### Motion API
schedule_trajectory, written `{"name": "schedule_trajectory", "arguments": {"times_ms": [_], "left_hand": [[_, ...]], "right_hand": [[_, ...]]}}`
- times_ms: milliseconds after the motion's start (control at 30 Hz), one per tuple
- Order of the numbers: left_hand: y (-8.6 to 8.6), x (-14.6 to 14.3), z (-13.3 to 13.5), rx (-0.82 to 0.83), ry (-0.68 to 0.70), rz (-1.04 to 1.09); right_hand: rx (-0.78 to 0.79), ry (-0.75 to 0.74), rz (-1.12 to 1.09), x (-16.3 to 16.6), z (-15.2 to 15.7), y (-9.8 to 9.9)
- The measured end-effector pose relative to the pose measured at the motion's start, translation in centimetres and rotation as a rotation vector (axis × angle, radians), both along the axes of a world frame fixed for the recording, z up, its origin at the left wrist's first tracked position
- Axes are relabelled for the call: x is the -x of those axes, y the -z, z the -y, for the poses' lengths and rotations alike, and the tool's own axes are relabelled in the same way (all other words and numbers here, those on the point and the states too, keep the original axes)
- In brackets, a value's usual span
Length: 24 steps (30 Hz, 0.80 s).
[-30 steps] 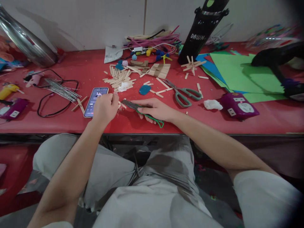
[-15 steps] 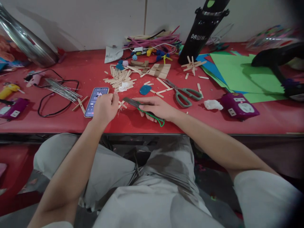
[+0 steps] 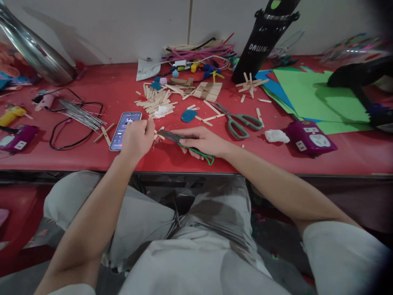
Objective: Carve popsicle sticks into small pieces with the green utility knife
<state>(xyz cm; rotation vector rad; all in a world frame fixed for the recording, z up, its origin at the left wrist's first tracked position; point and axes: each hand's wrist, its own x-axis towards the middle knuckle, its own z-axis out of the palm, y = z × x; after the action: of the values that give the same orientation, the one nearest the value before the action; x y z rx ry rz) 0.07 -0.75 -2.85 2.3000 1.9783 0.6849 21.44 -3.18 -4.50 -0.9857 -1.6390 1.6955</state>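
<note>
My left hand [image 3: 138, 138] is closed beside the lower right edge of a lit phone [image 3: 125, 123]. Pale wooden craft sticks [image 3: 158, 133] poke out by its thumb, apparently pinched there; the fingers hide the rest. In my right hand [image 3: 201, 141] is a dark cutter knife [image 3: 169, 135] with a green edge and a green loop at its rear end. Its front end points left, close to the sticks and my left thumb. Small pale shavings lie on the red table [image 3: 172, 162] below. Green-handled scissors [image 3: 241, 123] rest beyond my right hand.
Loose craft sticks [image 3: 153, 100] and a blue piece [image 3: 189, 116] lie beyond my hands. A black bottle [image 3: 253, 49] stands at the back. Coloured paper [image 3: 307, 94], a white lump [image 3: 276, 136] and a purple socket box [image 3: 311, 138] are right; thin metal wires [image 3: 81, 114] lie left.
The knife's front end has shifted slightly to the left, nearer my left thumb. Otherwise both hands keep nearly the same pose, and the view has moved a little.
</note>
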Motion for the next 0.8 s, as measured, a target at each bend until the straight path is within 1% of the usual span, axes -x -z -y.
{"name": "schedule_trajectory", "arguments": {"times_ms": [100,267,433,533,700,800], "left_hand": [[0.0,-0.01,-0.03,0.005,-0.001,-0.002],[0.06,-0.01,-0.08,0.03,-0.007,0.012],[0.03,0.02,0.0,0.02,0.003,0.029],[-0.06,0.02,0.07,0.015,0.0,0.034],[-0.11,-0.05,0.07,0.019,-0.002,0.009],[-0.1,-0.06,0.05,0.019,-0.005,0.005]], "right_hand": [[0.0,0.053,-0.013,0.08,-0.03,0.05],[-0.005,0.009,0.022,0.08,0.01,-0.06],[-0.019,0.037,0.007,0.01,-0.02,0.07],[-0.016,-0.016,0.013,-0.02,-0.04,0.12],[-0.003,0.049,0.0,-0.01,0.0,-0.04],[0.002,-0.011,0.015,-0.01,0.01,-0.11]]}}
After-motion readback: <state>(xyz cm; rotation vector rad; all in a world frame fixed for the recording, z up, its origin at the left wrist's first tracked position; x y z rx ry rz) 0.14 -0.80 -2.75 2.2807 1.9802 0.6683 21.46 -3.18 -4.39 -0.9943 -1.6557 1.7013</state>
